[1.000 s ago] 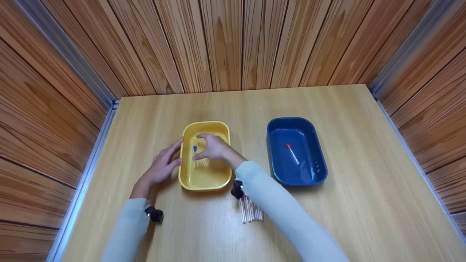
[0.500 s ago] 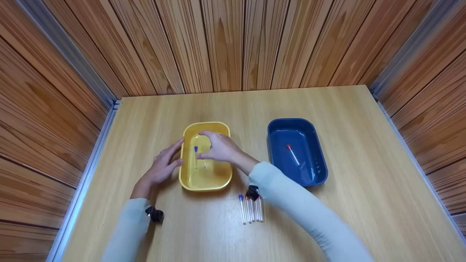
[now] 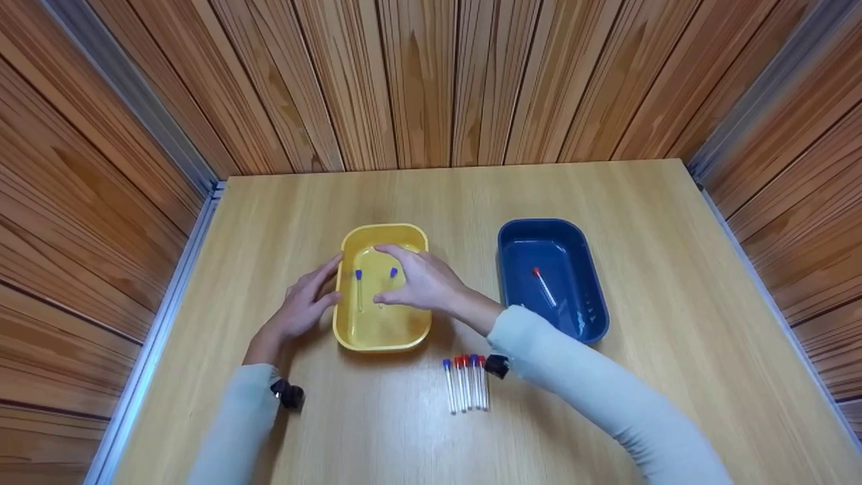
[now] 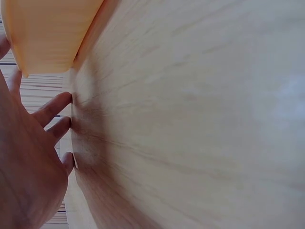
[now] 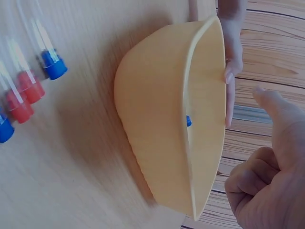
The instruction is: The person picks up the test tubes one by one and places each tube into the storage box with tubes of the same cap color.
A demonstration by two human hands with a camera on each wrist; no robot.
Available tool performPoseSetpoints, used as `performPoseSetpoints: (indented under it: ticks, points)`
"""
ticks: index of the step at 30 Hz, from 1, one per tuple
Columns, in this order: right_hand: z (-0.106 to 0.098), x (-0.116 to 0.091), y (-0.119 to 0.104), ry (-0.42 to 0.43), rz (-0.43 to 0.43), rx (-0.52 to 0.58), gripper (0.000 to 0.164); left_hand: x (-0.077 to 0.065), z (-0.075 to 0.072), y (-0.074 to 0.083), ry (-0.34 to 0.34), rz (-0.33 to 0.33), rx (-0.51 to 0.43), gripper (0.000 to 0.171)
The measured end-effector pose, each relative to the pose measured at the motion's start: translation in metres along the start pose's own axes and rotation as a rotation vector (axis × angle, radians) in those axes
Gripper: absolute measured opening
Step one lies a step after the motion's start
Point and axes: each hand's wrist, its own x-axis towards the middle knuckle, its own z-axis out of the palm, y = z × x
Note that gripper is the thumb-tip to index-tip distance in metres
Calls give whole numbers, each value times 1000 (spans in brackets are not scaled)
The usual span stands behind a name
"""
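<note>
Two blue-capped test tubes lie in the yellow tray, the left one [image 3: 359,291] in full view, the other showing mainly its blue cap [image 3: 393,273] beside my right hand [image 3: 427,279]. That hand is over the right side of the yellow tray [image 3: 382,347], thumb and index finger spread apart with nothing between them. In the right wrist view its remaining fingers [image 5: 252,179] are curled in. My left hand [image 3: 306,306] rests against the tray's left side, fingertips at the rim. The left wrist view has its lower fingers [image 4: 55,107] extended down to the table.
Several test tubes [image 3: 466,387] with red and blue caps lie side by side in front of the trays. A blue tray [image 3: 592,289] stands to the right, holding a red-capped test tube [image 3: 544,286]. Wood-panelled walls [image 3: 431,81] enclose the table.
My right hand has drawn back to the right, uncovering the second blue cap in the yellow tray. More of the tube row shows as the forearm shifts right. My left hand stays put.
</note>
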Motion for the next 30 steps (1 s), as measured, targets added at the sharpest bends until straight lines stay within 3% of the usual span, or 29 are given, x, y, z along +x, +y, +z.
performPoseSetpoints:
  ticks: [13,30]
  points:
    - [-5,-33,3,-45,-38,-32,95,0,0,-1,3,1,-7,78]
    - [-7,-84,32,-78,-9,-62,98,-1,0,-2,19,8,23,76]
